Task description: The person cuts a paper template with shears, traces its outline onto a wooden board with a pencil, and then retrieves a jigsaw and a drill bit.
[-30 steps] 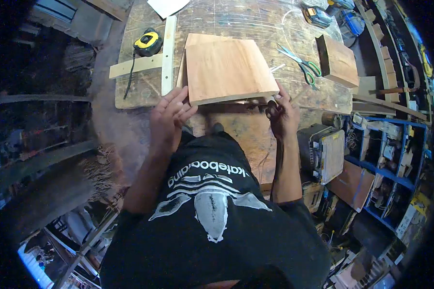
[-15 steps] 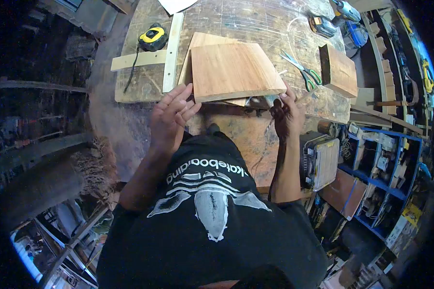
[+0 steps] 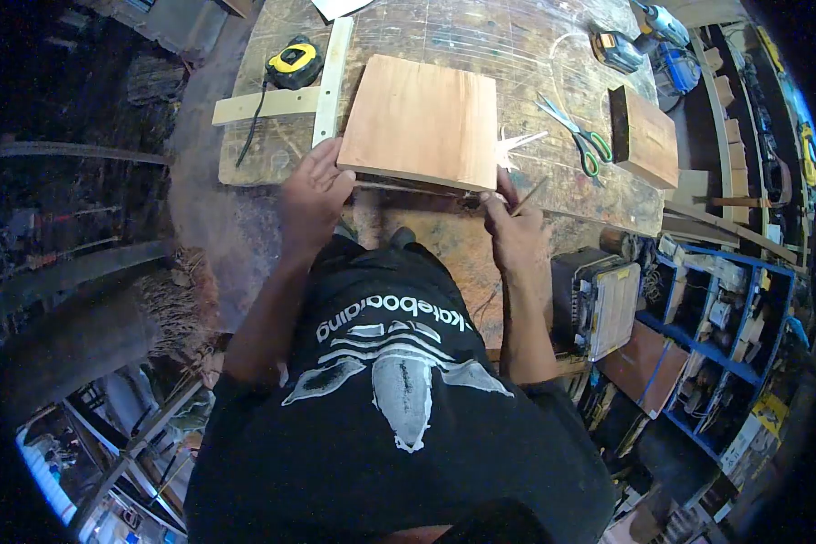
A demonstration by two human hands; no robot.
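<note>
A flat, light-brown wooden board lies at the near edge of the workbench, covering whatever is beneath it. My left hand grips its near left corner, thumb along the edge. At the near right corner, my right hand pinches the board, and a thin pencil-like stick pokes out between its fingers. Scissors with green and black handles rest open to the right. Beyond my left hand is a pale wooden square with crossed strips, with a yellow and black tape measure beside it.
A thick wood block sits at the workbench's right side. Behind it are a battery and a cordless drill. White strips lie beside the board. Blue shelving stands at lower right.
The board has turned and shifted slightly left, now hiding the second board that showed beneath it. My right hand has moved left with it, and white strips have come into view.
</note>
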